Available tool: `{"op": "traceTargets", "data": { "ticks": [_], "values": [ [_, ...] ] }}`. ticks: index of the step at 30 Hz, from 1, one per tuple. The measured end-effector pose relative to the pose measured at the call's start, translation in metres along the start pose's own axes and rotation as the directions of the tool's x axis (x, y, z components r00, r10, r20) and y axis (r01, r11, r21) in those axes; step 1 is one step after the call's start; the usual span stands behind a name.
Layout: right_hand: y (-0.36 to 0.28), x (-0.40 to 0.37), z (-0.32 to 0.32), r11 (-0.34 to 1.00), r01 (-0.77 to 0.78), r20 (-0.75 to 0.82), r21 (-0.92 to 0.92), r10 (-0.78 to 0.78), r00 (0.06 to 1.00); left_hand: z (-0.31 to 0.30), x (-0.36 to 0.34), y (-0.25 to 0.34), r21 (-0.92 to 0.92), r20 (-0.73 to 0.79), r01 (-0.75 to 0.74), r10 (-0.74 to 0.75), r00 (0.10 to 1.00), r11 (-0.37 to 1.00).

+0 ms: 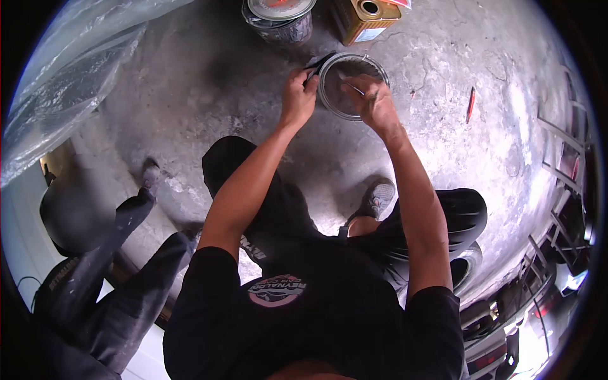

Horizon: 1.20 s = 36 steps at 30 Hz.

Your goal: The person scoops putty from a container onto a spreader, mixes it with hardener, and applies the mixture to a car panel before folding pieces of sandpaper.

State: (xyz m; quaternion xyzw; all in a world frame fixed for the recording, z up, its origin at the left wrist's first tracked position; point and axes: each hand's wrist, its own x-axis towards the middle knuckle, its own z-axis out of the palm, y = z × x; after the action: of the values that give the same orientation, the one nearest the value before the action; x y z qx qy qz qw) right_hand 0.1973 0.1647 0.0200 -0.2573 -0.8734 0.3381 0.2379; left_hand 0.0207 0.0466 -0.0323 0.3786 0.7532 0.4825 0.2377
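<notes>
A round open can with a metal rim [329, 104] stands on the floor in front of me, with a dark grey-brown interior. My right hand [375, 106] reaches over its right side, fingers closed on a thin metallic tool [353, 88] that points into the can. What kind of tool it is, I cannot tell. At the can's left side, my left hand [297, 100] is closed on a flat dark object [322, 64] lying along the rim. Its fingers partly hide that object.
Past the can stand a lidded bucket [282, 28] and a yellowish square tin [367, 28] with a round opening. A red pen-like object [470, 105] lies on the concrete floor to the right. Another person [130, 266] crouches at left, below hanging plastic sheeting [76, 82]. Metal frames [563, 152] line the right.
</notes>
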Motion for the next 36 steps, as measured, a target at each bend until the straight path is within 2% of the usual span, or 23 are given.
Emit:
{"op": "traceTargets", "data": {
  "ticks": [1,3,4,6,7,9,12,13,15,20,22,26,28,32,34,36],
  "values": [
    [0.0,0.0,-0.002,1.0,0.001,0.0,-0.005,-0.001,1.0,0.0,0.001,-0.001,0.031,-0.006,-0.035,0.035,0.999,0.999],
    [0.0,0.0,-0.01,0.985,-0.069,0.118,0.159,0.05,0.992,-0.001,0.001,0.0,0.04,-0.003,-0.024,0.025,1.0,0.999],
    [-0.001,0.0,-0.015,0.986,-0.068,0.114,0.152,0.051,0.992,-0.001,0.001,0.002,0.054,0.003,-0.012,0.012,1.0,0.998],
    [-0.004,-0.003,-0.026,0.971,-0.162,0.274,0.175,0.11,0.955,-0.001,0.002,0.003,0.039,0.008,-0.006,0.006,1.0,0.999],
    [0.0,-0.005,-0.03,0.971,-0.166,0.269,0.173,0.115,0.956,0.0,0.002,0.002,0.027,0.008,0.006,-0.006,1.0,1.0],
    [0.011,-0.009,-0.04,0.984,0.024,0.339,0.174,-0.083,0.937,-0.002,0.003,0.002,0.044,0.013,-0.034,0.034,0.999,0.998],
    [0.003,-0.01,-0.073,0.993,0.029,0.401,0.111,-0.071,0.913,-0.005,0.005,0.002,0.088,0.027,-0.06,0.058,0.998,0.994],
    [-0.003,-0.007,-0.082,0.993,0.031,0.399,0.111,-0.073,0.914,-0.006,0.005,0.002,0.113,0.039,-0.043,0.039,0.998,0.993],
    [-0.011,-0.003,-0.094,0.972,-0.191,0.323,0.14,0.138,0.936,-0.007,0.005,0.004,0.091,0.041,-0.027,0.024,0.999,0.995],
    [0.006,-0.005,-0.068,0.979,-0.154,0.243,0.13,0.12,0.963,-0.006,0.005,0.013,0.085,0.038,-0.037,0.034,0.999,0.996],
    [0.012,-0.003,-0.053,0.989,-0.038,0.183,0.143,0.011,0.983,-0.005,0.006,0.011,0.081,0.032,-0.036,0.034,0.999,0.996],
    [0.015,-0.007,-0.05,0.993,-0.065,0.31,0.095,0.032,0.95,-0.004,0.008,0.003,0.099,0.042,-0.064,0.06,0.997,0.993],
    [0.014,-0.011,-0.055,0.938,-0.31,0.371,0.154,0.237,0.898,-0.005,0.009,0.007,0.065,0.058,-0.019,0.015,0.998,0.998],
    [0.002,-0.024,-0.055,0.917,-0.387,0.283,0.099,0.346,0.894,-0.005,0.01,0.006,0.123,0.018,-0.078,0.077,0.997,0.989],
    [-0.008,-0.031,-0.045,0.738,-0.642,0.2,0.21,0.61,0.767,-0.005,0.01,0.007,0.117,0.018,-0.047,0.046,0.999,0.992],
    [-0.007,-0.046,-0.029,0.708,-0.656,0.143,0.26,0.644,0.752,-0.002,0.01,0.004,0.089,0.016,-0.038,0.037,0.999,0.995]
  ]
}}
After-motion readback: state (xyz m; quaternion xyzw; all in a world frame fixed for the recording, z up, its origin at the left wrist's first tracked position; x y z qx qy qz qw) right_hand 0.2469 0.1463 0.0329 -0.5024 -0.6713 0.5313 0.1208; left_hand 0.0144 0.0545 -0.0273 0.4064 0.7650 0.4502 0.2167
